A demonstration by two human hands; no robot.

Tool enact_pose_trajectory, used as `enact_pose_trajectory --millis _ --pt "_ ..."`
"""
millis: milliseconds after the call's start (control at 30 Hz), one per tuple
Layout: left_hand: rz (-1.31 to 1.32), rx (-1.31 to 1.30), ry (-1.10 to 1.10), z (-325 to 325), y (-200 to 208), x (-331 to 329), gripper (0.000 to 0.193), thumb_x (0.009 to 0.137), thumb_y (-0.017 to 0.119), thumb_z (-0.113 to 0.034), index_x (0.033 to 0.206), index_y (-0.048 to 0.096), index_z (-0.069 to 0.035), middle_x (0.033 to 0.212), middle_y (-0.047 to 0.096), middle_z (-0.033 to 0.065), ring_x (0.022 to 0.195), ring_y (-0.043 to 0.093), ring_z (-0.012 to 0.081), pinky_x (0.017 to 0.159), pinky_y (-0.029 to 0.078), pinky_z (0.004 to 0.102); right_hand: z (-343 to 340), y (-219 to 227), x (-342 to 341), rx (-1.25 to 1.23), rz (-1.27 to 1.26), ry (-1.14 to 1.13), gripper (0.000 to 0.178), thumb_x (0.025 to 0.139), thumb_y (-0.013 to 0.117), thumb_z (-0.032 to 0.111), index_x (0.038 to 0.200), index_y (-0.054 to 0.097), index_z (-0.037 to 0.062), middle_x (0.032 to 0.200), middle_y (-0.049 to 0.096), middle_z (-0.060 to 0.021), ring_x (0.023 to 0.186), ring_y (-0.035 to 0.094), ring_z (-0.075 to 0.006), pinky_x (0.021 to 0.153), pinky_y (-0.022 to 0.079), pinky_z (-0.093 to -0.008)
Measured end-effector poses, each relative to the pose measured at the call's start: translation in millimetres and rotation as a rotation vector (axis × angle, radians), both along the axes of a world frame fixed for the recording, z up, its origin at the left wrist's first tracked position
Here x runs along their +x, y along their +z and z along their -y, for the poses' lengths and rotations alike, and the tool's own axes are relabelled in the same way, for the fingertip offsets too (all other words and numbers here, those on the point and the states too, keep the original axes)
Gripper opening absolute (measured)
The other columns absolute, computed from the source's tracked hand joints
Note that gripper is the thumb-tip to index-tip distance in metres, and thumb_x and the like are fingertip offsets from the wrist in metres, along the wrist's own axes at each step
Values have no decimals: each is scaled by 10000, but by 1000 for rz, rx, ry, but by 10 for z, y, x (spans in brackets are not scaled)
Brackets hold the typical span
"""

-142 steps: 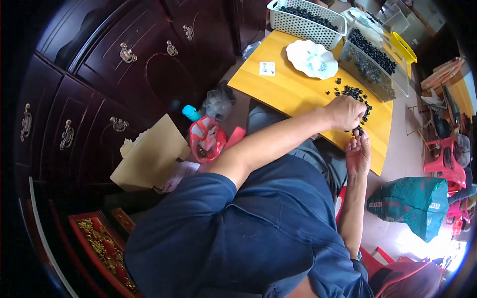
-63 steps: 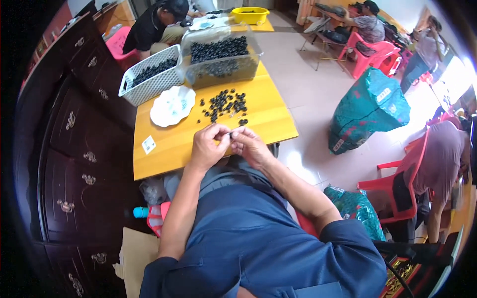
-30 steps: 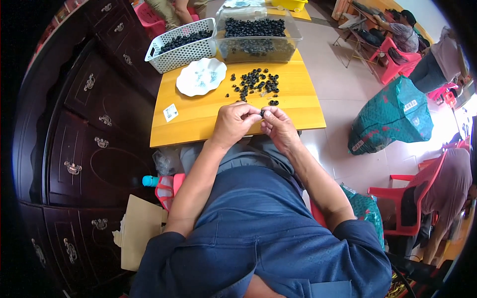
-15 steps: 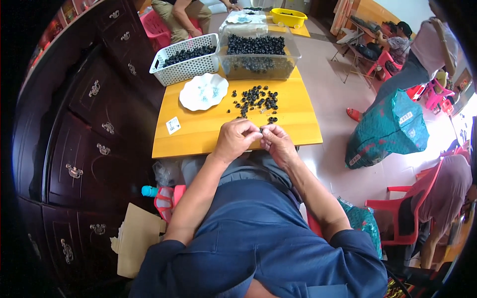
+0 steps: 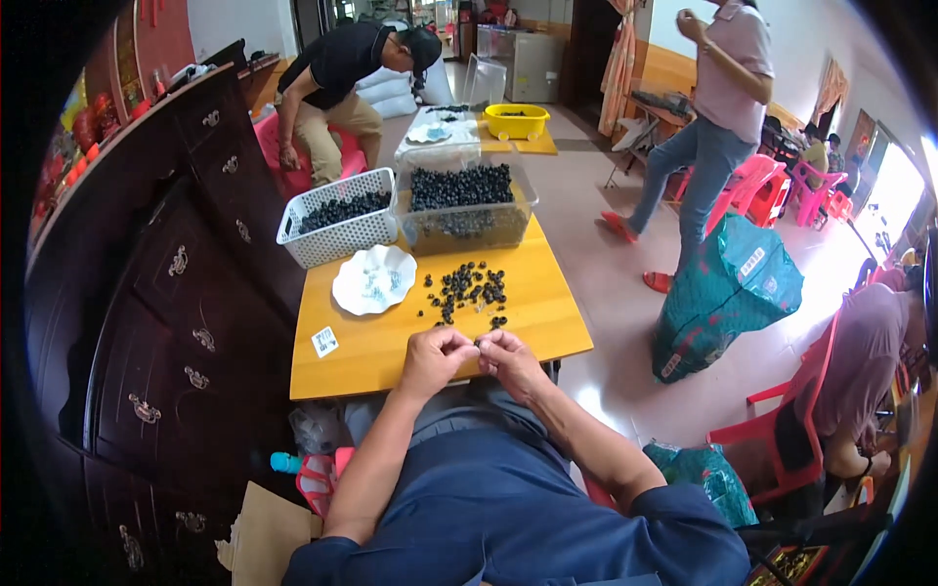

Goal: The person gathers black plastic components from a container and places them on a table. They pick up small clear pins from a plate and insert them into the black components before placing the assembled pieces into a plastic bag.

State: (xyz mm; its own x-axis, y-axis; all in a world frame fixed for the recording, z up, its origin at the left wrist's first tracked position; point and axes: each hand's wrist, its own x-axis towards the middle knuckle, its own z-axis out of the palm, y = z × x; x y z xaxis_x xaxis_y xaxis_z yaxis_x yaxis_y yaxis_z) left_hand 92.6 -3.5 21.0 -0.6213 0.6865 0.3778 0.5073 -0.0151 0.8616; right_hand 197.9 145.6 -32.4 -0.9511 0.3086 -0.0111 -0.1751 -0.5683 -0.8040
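Observation:
Above the near edge of the yellow-brown table (image 5: 391,342), my left hand (image 5: 433,363) and my right hand (image 5: 511,365) meet at the fingertips. Both are closed in a pinch round one small black part (image 5: 478,343), mostly covered by the fingers. Just beyond them lies a loose pile of small black ring-like parts (image 5: 471,287), with tiny pale bits among them. A white scalloped plate (image 5: 374,280) holding small light-blue bits sits left of the pile. Nearer on the left, a small white printed card (image 5: 324,342) lies flat.
At the table's far end stand a white perforated basket (image 5: 337,246) and a clear plastic bin (image 5: 469,234), both holding many black parts. A dark drawer cabinet (image 5: 147,322) flanks the left. Right are a big green bag (image 5: 723,303), a standing person (image 5: 723,117) and red chairs.
The view has tilted up, so the table and hands appear lower and further left. My hands keep pinching the black part. The standing person at right has shifted, and the seated person shows more fully.

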Motion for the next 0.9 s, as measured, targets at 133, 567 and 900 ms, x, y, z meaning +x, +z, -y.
enact_pose_trajectory --millis 133,567,900 --pt "-68 20 39 9 -14 49 106 793 800 -76 814 725 -3 717 703 85 599 635 121 570 501 276 44 30 25 -40 27 -13 126 965 684 166 1028 621 77 882 626 -26 757 570 -119 674 458 -271" --pt "252 190 -14 -46 116 -4 94 932 708 -73 971 730 11 825 684 -19 736 594 46 674 494 208 -69 68 -68 -345 -133 108 149 955 689 180 1052 589 126 962 667 -10 761 622 -99 735 546 -264" --pt "140 232 -4 -81 59 103 91 921 728 -61 988 729 0 852 702 -11 750 605 44 688 502 210 -14 105 17 -367 -85 68 173 955 696 185 1084 590 137 973 668 -4 796 637 -90 761 556 -267"
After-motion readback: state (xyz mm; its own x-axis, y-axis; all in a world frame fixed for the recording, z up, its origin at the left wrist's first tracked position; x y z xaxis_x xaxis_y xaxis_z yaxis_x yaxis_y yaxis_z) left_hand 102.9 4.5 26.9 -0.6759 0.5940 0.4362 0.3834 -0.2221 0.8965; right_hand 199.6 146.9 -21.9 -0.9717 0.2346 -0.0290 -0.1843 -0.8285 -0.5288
